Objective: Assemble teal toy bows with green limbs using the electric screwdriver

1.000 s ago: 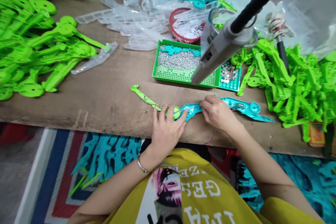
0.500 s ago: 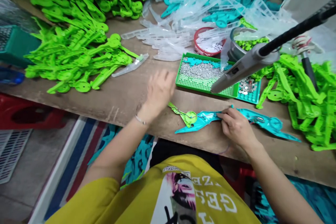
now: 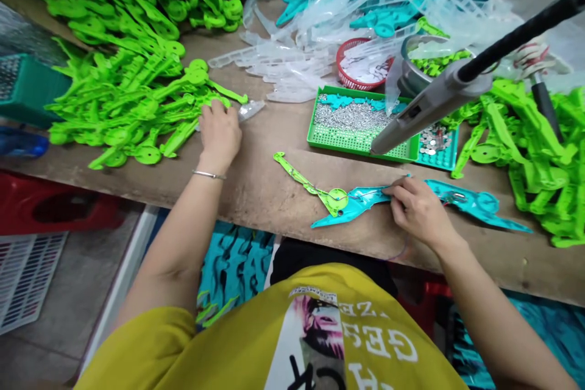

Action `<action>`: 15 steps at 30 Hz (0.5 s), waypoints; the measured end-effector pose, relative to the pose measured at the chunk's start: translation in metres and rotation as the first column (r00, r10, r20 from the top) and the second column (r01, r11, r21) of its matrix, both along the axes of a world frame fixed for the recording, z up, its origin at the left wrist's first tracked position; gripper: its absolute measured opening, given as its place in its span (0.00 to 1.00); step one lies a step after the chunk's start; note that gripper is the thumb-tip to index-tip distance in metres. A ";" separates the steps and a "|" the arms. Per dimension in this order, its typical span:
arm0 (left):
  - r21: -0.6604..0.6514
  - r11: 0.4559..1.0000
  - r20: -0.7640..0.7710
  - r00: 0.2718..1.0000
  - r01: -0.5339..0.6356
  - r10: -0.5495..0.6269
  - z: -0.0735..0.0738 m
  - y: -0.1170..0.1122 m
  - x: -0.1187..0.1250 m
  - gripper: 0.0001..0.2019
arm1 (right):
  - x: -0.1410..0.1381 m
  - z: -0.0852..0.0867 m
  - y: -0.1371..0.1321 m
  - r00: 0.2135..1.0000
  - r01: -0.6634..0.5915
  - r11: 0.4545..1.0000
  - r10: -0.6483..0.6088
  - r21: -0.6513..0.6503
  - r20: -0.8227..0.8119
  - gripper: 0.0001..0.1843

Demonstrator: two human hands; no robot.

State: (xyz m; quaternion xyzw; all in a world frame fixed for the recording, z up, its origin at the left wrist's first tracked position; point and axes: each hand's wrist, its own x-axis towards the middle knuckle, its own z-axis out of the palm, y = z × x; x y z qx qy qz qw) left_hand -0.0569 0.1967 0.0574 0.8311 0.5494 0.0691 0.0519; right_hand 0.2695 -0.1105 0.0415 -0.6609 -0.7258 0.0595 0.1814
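Note:
My left hand (image 3: 220,133) rests over a long clear plastic piece (image 3: 251,110) beside the lime-green pile. Its fingers are bent down and closed around the piece's middle, with the fingertips partly hidden. My right hand (image 3: 417,210) pinches the upper edge of a long teal plastic shell (image 3: 354,212) lying on the table, covering its middle. A lime-green arm with a round disc (image 3: 337,198) is joined to the shell's left end. Thin wire runs along the shell from the disc. A small metallic part (image 3: 458,197) sits in the shell's right half.
Lime-green parts (image 3: 132,94) pile up at left, with more (image 3: 525,146) at right. A green tray (image 3: 365,147) holds small metal screws. A grey electric screwdriver (image 3: 411,116) hangs over it. Behind are clear pieces (image 3: 292,67), a red basket (image 3: 350,76) and a metal bowl (image 3: 406,67).
My left hand has moved left from beside the tray to the clear piece at the green pile. My right hand stays on the teal shell. The green arm is now uncovered.

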 end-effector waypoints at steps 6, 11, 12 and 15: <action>0.121 0.976 -0.161 0.974 0.178 -0.158 0.016 -0.017 -0.015 0.18 | 0.003 0.009 0.003 1.000 0.009 1.000 -0.009 0.008 0.019 0.11; 0.251 0.846 -0.019 0.876 0.471 -0.482 0.025 -0.079 -0.015 0.19 | -0.032 0.037 0.006 0.982 0.136 0.969 -0.105 0.208 -0.154 0.17; 0.240 0.790 0.009 0.812 0.564 -0.583 0.026 -0.096 -0.013 0.19 | -0.045 0.043 0.006 0.973 0.128 0.968 -0.080 0.218 -0.218 0.21; 0.218 0.628 0.120 0.618 0.747 -0.777 0.030 -0.141 -0.008 0.19 | -0.084 0.048 0.007 0.931 -0.007 0.977 0.084 0.215 -0.355 0.31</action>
